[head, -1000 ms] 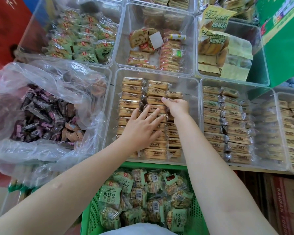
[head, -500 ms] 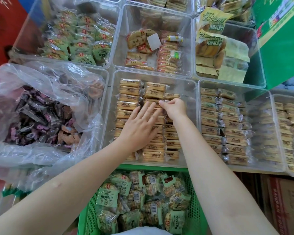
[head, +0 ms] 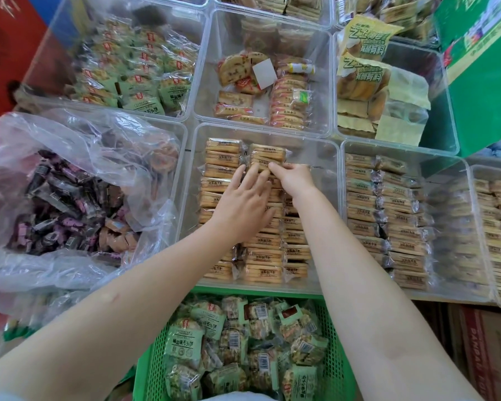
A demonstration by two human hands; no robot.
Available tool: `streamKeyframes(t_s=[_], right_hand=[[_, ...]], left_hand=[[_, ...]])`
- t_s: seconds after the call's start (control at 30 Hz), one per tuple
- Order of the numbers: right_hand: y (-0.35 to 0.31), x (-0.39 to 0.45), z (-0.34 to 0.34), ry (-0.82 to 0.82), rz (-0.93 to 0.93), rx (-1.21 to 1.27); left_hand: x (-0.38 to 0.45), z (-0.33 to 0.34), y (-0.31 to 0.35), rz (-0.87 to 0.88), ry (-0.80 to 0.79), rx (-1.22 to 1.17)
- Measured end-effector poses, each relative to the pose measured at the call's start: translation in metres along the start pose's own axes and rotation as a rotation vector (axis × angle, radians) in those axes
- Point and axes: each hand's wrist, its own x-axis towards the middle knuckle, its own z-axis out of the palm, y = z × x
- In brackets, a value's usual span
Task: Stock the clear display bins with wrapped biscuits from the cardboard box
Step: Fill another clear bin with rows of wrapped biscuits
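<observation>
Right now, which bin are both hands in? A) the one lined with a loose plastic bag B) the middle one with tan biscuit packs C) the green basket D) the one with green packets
B: the left hand and right hand both rest on the rows of tan biscuit packs in the middle bin.

Tan biscuits (head: 262, 257) in clear wrappers, see-through bin (head: 329, 227), green lattice basket (head: 154, 357), pale green snack packs (head: 182, 342), purple-and-black sweets (head: 58, 198), yellow bags (head: 365, 33), brown cardboard box (head: 486, 348).

Biscuit packs (head: 261, 257) fill the middle bin (head: 324, 215) (basket (head: 337, 369) just before it).
</observation>
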Motion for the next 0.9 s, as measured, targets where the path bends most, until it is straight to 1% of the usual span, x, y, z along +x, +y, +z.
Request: streamKeyframes(t_s=[0.1,0.23,0.33,0.53,0.7,0.77,0.9], right_hand=[[0.004,0.005,-0.001,0.017,0.021,0.051],[0.003,0.006,-0.005,0.063,0.030,0.077],[0.001,0.006,-0.008,0.123,-0.015,0.081],[-0.005,0.001,-0.009,0.239,-0.149,-0.064],[-0.009,-0.002,-0.008,0.258,-0.211,-0.160],[-0.006,0.002,-0.007,0.246,-0.175,-0.150],[0.000,0.005,-0.005,0.191,-0.092,-0.054]], left_hand=[[0.003,0.002,-0.002,-0.037,0.002,-0.056],[0.003,0.005,-0.003,-0.045,-0.025,-0.042],[0.002,0.007,-0.003,-0.056,-0.016,-0.059],[0.001,0.006,-0.005,-0.047,0.007,-0.089],[-0.001,0.008,-0.007,-0.064,0.005,-0.095],[0.000,0.007,-0.006,-0.060,-0.010,-0.093],[0.003,0.008,-0.006,-0.064,-0.044,-0.113]])
